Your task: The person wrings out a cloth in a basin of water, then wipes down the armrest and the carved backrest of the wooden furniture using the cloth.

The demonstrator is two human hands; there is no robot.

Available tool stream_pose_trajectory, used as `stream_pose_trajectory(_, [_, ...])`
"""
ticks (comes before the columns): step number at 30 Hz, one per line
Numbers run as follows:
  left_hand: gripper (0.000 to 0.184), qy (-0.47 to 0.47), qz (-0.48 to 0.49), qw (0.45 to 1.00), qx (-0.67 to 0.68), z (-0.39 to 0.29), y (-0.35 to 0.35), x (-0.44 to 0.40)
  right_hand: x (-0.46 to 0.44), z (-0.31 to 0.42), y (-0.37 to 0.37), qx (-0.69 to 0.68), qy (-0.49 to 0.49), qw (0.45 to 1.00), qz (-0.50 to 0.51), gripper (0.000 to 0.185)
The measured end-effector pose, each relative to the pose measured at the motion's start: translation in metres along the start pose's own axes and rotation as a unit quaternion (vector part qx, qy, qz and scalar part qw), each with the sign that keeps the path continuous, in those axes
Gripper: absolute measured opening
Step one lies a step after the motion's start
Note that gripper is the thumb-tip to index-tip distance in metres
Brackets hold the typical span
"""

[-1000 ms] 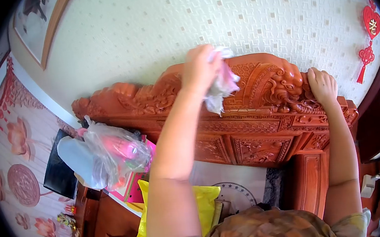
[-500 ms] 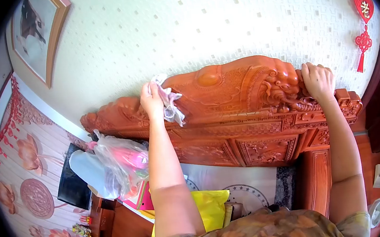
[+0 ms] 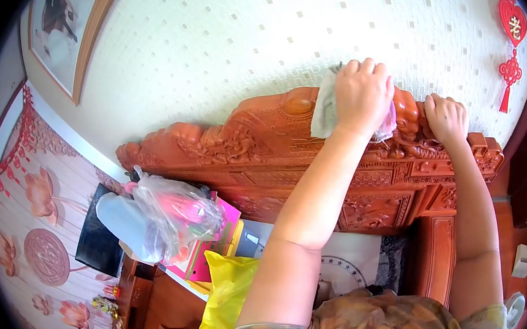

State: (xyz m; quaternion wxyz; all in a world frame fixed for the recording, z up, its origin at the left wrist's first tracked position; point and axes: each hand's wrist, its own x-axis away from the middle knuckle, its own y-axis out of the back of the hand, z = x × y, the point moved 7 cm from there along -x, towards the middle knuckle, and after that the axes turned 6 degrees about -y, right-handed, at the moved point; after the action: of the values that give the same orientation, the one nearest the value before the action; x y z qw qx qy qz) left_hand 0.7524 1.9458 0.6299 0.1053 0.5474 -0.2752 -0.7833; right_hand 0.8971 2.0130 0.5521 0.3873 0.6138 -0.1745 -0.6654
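My left hand (image 3: pixel 362 98) is closed over a cleaning cloth (image 3: pixel 324 111), which hangs out on both sides, greyish-white on one side and pinkish at the other. Cloth and hand lie against the top edge of a carved reddish-brown wooden sofa backrest (image 3: pixel 272 122), right of its raised oval. Farther right, my right hand (image 3: pixel 447 120) has its fingers hooked over the backrest's top, beside the carved scroll end; the thumb is partly hidden.
Below left sit a clear plastic bag (image 3: pixel 178 204) with pink contents, a yellow bag (image 3: pixel 225 295) and a pink folder. A wooden armrest (image 3: pixel 437 252) stands below right. Behind the backrest is a patterned wall (image 3: pixel 232 40) with a framed picture and red heart hanging.
My left hand has moved right along the backrest's top with the cloth, from its left part to near the right carving. My right hand stays on the same spot.
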Motion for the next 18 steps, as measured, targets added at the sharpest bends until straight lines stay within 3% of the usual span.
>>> stream_pose_trajectory(3, [0.015,-0.07,-0.027,0.996,0.057,0.014,0.003,0.012,0.0,0.0,0.001,0.001,-0.009,1.0,0.013,0.032])
stream_pose_trajectory(5, [0.013,0.062,0.042,0.996,0.054,0.063,0.007,0.031,0.0,0.002,0.003,0.012,0.006,1.0,0.009,0.03])
stream_pose_trajectory(6, [0.013,0.01,-0.005,1.0,-0.008,0.086,0.011,0.045,0.002,0.003,0.002,0.023,0.022,0.999,0.01,0.029])
stream_pose_trajectory(7, [0.012,0.018,-0.033,0.999,0.004,0.1,0.024,0.056,0.001,0.001,-0.005,0.053,0.033,0.998,0.012,0.027])
stream_pose_trajectory(9, [0.012,0.202,0.014,0.978,0.056,0.142,0.031,0.078,0.004,0.006,-0.003,0.068,0.063,0.996,-0.003,0.026])
stream_pose_trajectory(10, [0.014,0.233,0.071,0.966,0.085,0.152,0.032,0.081,0.006,0.007,0.0,0.084,0.094,0.992,-0.02,0.026])
stream_pose_trajectory(12, [0.016,0.111,-0.034,0.992,0.048,0.144,0.046,0.08,0.003,0.004,-0.002,0.08,0.059,0.995,0.007,0.025])
stream_pose_trajectory(18, [0.019,0.134,-0.059,0.985,0.088,0.152,0.049,0.085,0.002,-0.002,-0.004,0.028,0.028,0.999,0.01,0.026])
